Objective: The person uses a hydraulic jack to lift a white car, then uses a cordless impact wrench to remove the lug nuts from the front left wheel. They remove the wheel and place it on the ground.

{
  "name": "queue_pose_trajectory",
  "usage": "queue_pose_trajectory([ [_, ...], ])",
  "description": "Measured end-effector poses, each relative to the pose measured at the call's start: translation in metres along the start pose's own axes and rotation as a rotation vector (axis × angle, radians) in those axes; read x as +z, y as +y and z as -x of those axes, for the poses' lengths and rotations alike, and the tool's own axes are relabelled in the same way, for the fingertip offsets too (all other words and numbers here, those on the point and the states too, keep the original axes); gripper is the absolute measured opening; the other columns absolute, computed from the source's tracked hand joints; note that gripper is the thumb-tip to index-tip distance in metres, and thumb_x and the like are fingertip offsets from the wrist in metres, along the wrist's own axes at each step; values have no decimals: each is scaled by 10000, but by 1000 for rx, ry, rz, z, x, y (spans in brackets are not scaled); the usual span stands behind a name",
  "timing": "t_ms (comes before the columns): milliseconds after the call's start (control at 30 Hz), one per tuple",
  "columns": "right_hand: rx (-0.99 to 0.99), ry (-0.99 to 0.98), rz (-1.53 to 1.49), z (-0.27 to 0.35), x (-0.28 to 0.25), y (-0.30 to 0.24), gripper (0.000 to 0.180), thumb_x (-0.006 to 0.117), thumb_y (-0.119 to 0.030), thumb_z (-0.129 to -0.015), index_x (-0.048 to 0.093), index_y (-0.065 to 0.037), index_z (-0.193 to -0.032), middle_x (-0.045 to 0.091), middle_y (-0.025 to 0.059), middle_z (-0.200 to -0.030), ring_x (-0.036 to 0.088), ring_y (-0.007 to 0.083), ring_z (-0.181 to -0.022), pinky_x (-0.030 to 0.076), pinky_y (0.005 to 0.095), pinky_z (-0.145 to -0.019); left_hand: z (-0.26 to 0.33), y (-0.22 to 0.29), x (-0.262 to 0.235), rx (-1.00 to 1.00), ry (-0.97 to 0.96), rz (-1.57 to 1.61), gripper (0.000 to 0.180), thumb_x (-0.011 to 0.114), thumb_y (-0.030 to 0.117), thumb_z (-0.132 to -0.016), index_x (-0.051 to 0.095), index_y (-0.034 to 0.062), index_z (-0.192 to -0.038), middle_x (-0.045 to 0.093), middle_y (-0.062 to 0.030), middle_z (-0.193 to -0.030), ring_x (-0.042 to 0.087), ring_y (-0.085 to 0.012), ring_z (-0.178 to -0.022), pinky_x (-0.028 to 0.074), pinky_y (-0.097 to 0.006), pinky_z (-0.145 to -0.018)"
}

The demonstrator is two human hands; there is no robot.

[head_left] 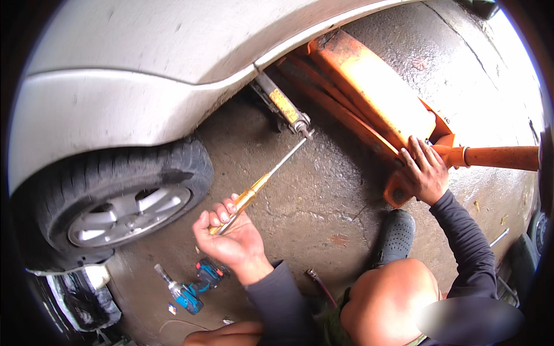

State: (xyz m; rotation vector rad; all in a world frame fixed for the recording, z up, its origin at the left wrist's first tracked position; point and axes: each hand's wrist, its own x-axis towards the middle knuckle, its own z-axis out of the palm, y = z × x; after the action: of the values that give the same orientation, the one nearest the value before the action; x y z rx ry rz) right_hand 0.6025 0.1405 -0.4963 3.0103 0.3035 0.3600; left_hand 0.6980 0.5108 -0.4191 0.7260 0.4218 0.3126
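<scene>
My left hand (235,239) is closed round the yellow see-through handle of a long screwdriver (247,198). Its thin metal shaft points up and right, and the tip meets the eye at the end of a scissor jack (281,104). That small jack, with a worn yellow label, sticks out from under the silver car's sill (228,86). On the right, my right hand (428,172) lies with its fingers stretched over the rear of a big orange floor jack (369,92), near the base of its handle. The floor jack's front end reaches under the car.
A wheel (130,213) with a silver rim stands at the left under the fender. Blue cordless power tools (187,297) lie on the wet concrete floor (300,213). The floor jack's orange handle (502,157) extends rightward. My shoe (397,233) stands behind that jack.
</scene>
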Motion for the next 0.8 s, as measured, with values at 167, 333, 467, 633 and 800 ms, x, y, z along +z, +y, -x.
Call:
queue_pose_trajectory([
  [167,-23,-17,-43,-12,-11,0,522,698,-326,-816,582,-40,-1237,534,246,-1328,555,368,-1202,450,439,-987,-10,12,117,212,-498,-735,264,462,151,-886,446,42,-646,487,-89,-628,504,-210,-647,483,-428,-797],
  [333,-9,-67,-79,-3,-9,6,529,655,-344,-845,564,-41,-1268,519,255,-1344,543,376,-1216,450,443,-995,-13,-75,192,369,-741,-825,233,534,42,-855,547,-2,-626,551,-88,-538,532,-159,-472,471,-321,-487],
  [467,7,-51,-105,-3,-8,9,508,636,-357,-852,578,-53,-1255,519,255,-1348,540,378,-1226,453,440,-994,-14,-180,236,731,-930,-925,185,658,139,-798,601,-1,-692,591,-104,-538,591,-221,-473,460,-335,-462],
  [633,10,-93,-103,-1,-10,9,490,606,-360,-872,587,-68,-1264,494,262,-1381,519,384,-1258,447,420,-993,5,-264,245,842,-973,-1356,335,679,324,-801,630,7,-900,621,-162,-948,617,-319,-867,504,-439,-727],
  [800,22,-77,-116,-6,-7,6,493,616,-348,-866,586,-65,-1269,506,242,-1377,516,365,-1266,454,411,-972,3,-305,236,789,-944,-1517,388,661,356,-836,640,-11,-961,609,-178,-1023,578,-331,-982,477,-466,-834],
])
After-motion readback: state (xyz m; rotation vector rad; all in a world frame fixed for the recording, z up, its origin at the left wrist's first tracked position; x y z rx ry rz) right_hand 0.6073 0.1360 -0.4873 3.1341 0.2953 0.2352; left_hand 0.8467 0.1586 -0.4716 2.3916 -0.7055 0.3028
